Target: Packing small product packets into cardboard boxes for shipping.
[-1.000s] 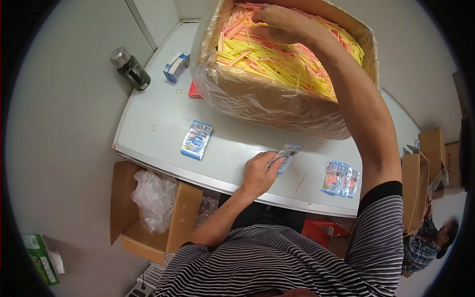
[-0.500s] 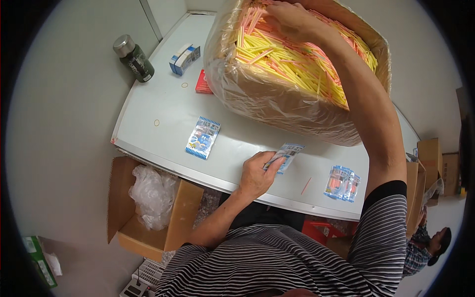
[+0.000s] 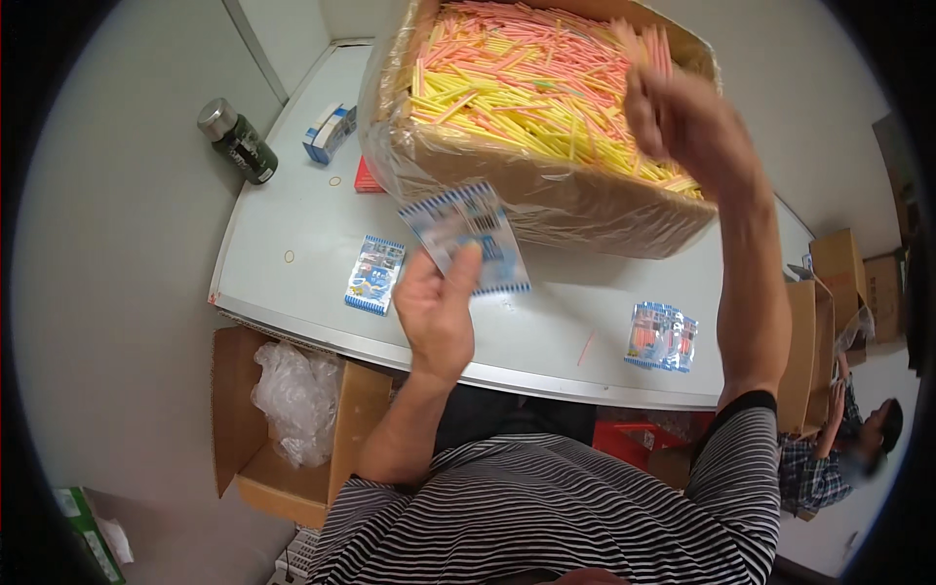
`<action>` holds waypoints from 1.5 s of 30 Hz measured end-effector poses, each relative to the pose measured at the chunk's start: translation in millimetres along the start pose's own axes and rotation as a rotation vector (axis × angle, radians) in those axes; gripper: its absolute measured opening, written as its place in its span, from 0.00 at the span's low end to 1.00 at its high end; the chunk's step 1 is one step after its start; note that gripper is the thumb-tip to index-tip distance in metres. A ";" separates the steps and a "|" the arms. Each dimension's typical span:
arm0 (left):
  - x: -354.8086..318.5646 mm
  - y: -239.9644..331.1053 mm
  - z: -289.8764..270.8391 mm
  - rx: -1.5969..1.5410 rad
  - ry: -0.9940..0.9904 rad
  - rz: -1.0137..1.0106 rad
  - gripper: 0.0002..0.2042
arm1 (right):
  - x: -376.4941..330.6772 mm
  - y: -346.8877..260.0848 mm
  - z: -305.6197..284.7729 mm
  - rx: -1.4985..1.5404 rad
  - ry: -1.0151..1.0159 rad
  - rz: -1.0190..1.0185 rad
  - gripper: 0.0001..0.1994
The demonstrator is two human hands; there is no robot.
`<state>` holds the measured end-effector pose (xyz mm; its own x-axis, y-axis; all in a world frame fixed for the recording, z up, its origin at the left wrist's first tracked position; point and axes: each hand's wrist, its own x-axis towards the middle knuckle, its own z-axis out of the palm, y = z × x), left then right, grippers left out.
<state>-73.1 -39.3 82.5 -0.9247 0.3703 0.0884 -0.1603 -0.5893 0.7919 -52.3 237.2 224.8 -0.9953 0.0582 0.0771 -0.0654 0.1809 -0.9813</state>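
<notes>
My left hand (image 3: 439, 317) is closed on a clear-and-blue printed packet (image 3: 487, 249), thumb on its face, raised above the table in front of the carton. Above the right side of the large plastic-lined carton (image 3: 546, 180), my right hand (image 3: 692, 122) is closed and blurred. Several pink straws (image 3: 655, 49) stick up out of its fingers. Thin pink and yellow straws (image 3: 531, 88) fill the carton. A similar flat packet (image 3: 375, 275) lies left of my left hand. At the right, overlapping packets (image 3: 661, 337) show pink sticks inside.
A single pink straw (image 3: 587, 348) lies near the table's front edge. A dark green bottle (image 3: 239, 141), a blue-and-white bundle (image 3: 330, 134) and a red box (image 3: 369, 177) stand at the left. Below sits an open carton (image 3: 283, 497) with crumpled plastic. Another person (image 3: 829, 448) is at far right.
My right hand has come up out of the straws and moved right, with pink straws in it. My left hand has raised its packet and moved left and away from me.
</notes>
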 end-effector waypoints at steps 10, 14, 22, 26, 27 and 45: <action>6.7 -76.1 44.0 0.155 -0.672 -0.506 0.10 | -153.3 146.3 111.1 0.949 -0.129 0.600 0.18; -20.9 -92.5 41.2 0.219 -0.664 -0.716 0.11 | -173.1 192.7 115.3 1.160 -0.085 0.587 0.15; -5.4 -90.5 -2.8 0.179 -0.179 -0.422 0.10 | -167.8 213.1 76.4 0.090 0.495 0.138 0.11; -11.0 -88.8 -6.4 0.254 -0.135 -0.512 0.10 | -174.0 249.7 81.1 -0.142 0.602 0.116 0.11; -13.0 -87.0 -4.3 0.219 -0.130 -0.558 0.11 | -174.9 249.7 84.9 -0.169 0.618 0.119 0.11; -38.1 -92.2 -2.5 0.590 -0.624 -0.615 0.10 | -179.0 174.8 86.3 0.841 0.643 -0.280 0.09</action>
<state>-24.0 -0.9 4.6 -0.3730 0.8891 -0.2654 -0.1930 0.2055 0.9595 108.3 173.8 24.2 -0.7305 0.6654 0.1537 -0.5543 -0.4462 -0.7026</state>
